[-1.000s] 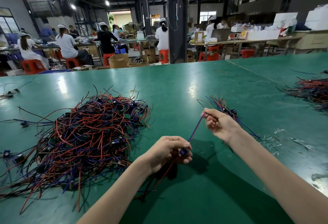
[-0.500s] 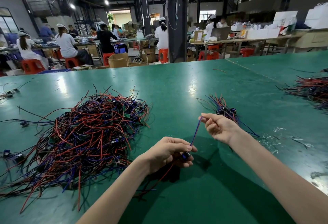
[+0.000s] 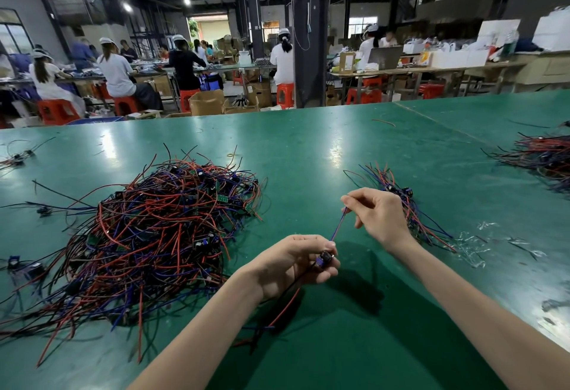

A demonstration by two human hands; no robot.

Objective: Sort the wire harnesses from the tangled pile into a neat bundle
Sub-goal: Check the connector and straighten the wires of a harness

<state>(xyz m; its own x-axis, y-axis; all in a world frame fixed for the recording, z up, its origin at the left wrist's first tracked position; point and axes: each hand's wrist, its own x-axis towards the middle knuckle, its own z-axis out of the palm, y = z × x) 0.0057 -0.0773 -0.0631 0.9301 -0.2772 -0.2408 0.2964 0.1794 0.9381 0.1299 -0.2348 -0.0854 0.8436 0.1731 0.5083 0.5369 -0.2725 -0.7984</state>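
Closest to me, the left hand (image 3: 296,261) was closed around the small dark connector (image 3: 325,257) of one wire harness (image 3: 338,225), with some red and black leads hanging under the palm to the green table (image 3: 354,337). The right hand (image 3: 377,218) pinched the blue-purple lead of the same harness between thumb and fingers, so the lead stood tight and slanted between both hands. To do this step well, I think the right fingers should slide along the lead to its end with light pressure, while the left holds the connector firm, so all leads become straight and parallel before laying down.

Just behind the right hand lay the neat bundle (image 3: 404,204), small, with connectors together and wire ends spreading. To the left, well apart, the tangled pile (image 3: 160,235) was big; most of the work seemed not yet done. Another heap of wires (image 3: 543,158) lay at the far right edge.

Farther, beyond the table, an open cardboard box (image 3: 207,102) stood on the floor; what was inside I could not tell.
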